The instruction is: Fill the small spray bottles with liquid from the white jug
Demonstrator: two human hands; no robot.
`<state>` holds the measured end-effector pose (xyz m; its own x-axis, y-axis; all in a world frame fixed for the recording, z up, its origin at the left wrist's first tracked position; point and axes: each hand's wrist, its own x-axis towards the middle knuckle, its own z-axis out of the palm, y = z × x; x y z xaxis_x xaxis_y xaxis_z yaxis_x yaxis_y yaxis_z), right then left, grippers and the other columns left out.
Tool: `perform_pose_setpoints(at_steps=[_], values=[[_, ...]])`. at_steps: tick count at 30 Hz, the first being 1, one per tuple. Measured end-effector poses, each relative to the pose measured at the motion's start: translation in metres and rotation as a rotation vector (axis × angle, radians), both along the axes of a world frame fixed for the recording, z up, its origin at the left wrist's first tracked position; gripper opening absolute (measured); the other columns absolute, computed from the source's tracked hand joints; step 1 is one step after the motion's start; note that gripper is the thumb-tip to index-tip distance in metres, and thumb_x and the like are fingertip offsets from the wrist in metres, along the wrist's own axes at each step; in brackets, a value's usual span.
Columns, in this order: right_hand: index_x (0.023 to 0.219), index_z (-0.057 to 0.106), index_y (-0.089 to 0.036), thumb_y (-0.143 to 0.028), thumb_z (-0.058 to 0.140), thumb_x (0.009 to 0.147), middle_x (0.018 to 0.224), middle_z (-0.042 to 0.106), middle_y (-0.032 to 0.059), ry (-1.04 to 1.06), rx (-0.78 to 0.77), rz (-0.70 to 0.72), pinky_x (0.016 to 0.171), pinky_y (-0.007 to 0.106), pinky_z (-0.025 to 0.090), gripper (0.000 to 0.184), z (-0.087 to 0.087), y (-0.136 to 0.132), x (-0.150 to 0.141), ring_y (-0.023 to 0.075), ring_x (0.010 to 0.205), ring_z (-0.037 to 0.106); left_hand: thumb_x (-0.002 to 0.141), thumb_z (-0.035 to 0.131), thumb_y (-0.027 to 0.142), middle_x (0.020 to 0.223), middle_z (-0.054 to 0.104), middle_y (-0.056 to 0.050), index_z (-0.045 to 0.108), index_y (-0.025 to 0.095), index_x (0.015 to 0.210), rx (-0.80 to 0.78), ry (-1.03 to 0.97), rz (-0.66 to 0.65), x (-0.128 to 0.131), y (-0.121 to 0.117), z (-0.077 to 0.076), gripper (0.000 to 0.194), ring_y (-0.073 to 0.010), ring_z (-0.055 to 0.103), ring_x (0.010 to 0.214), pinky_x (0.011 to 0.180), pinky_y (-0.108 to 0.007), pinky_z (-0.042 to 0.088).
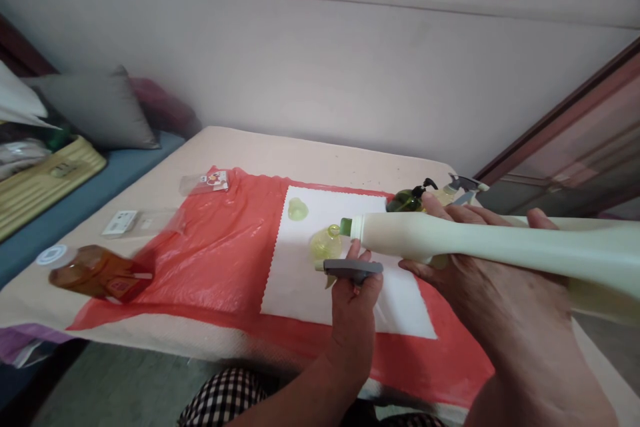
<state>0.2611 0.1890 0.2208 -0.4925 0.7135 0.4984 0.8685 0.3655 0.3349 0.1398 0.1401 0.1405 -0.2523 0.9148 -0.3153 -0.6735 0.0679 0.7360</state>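
My right hand (pixel 487 280) is wrapped round a long cream-white bottle (pixel 500 247), held nearly level with its green spout (pixel 345 227) pointing left. That spout sits just above a small yellow-green funnel (pixel 326 244). My left hand (pixel 354 310) grips a grey piece (pixel 353 268), seemingly a spray head, right under the funnel; whether a container is beneath is hidden. A second yellow-green cup-like piece (pixel 297 209) lies on the white cloth (pixel 300 280).
The cloth lies on a red plastic sheet (pixel 215 260) over a beige table (pixel 250 147). A dark green pump bottle (pixel 407 200) and a grey spray head (pixel 465 185) stand behind. An amber bottle (pixel 97 273) lies at the left edge, near clear packets (pixel 205 181).
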Motion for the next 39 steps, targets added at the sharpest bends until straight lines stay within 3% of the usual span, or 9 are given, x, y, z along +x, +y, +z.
perform_pose_setpoints(at_steps=[4, 12, 18, 25, 39], values=[[0.159, 0.023, -0.021, -0.046, 0.045, 0.092, 0.114, 0.062, 0.0166, -0.003, 0.022, -0.008, 0.107, 0.073, 0.028, 0.075, 0.0024, -0.0020, -0.0007, 0.0411, 0.111, 0.057, 0.077, 0.074, 0.030, 0.128, 0.068, -0.017, 0.056, 0.013, 0.140, 0.003, -0.028, 0.006, 0.0012, -0.0001, -0.0017, 0.068, -0.0299, 0.056, 0.130, 0.107, -0.038, 0.044], [0.159, 0.019, -0.029, -0.047, 0.047, 0.090, 0.119, 0.060, 0.0129, 0.017, 0.009, 0.021, 0.114, 0.070, 0.020, 0.077, -0.0028, 0.0016, 0.0056, 0.0376, 0.114, 0.055, 0.077, 0.073, 0.027, 0.126, 0.069, -0.016, 0.056, 0.013, 0.139, 0.040, -0.053, 0.020, 0.0001, 0.0003, -0.0046, 0.066, -0.0297, 0.058, 0.128, 0.106, -0.038, 0.044], [0.160, 0.017, -0.025, -0.046, 0.041, 0.091, 0.125, 0.057, 0.0143, 0.010, -0.020, -0.002, 0.113, 0.071, 0.018, 0.076, -0.0031, -0.0022, 0.0027, 0.0400, 0.118, 0.053, 0.077, 0.073, 0.029, 0.128, 0.068, -0.015, 0.055, 0.015, 0.140, 0.017, -0.063, -0.005, -0.0026, -0.0001, -0.0021, 0.067, -0.0296, 0.057, 0.129, 0.109, -0.040, 0.042], [0.160, 0.017, -0.024, -0.044, 0.046, 0.090, 0.125, 0.059, 0.0156, 0.000, 0.027, 0.055, 0.107, 0.076, 0.023, 0.079, -0.0068, 0.0018, 0.0074, 0.0420, 0.114, 0.054, 0.077, 0.074, 0.029, 0.127, 0.069, -0.016, 0.058, 0.014, 0.138, 0.006, -0.057, -0.001, -0.0031, 0.0000, -0.0010, 0.065, -0.0306, 0.057, 0.129, 0.109, -0.042, 0.041], [0.160, 0.017, -0.023, -0.044, 0.044, 0.093, 0.125, 0.059, 0.0156, -0.017, 0.019, 0.039, 0.111, 0.071, 0.022, 0.075, -0.0043, -0.0021, 0.0032, 0.0397, 0.120, 0.053, 0.074, 0.076, 0.025, 0.124, 0.070, -0.016, 0.057, 0.013, 0.139, -0.040, -0.083, 0.017, -0.0032, 0.0007, 0.0027, 0.069, -0.0299, 0.060, 0.124, 0.106, -0.039, 0.043]])
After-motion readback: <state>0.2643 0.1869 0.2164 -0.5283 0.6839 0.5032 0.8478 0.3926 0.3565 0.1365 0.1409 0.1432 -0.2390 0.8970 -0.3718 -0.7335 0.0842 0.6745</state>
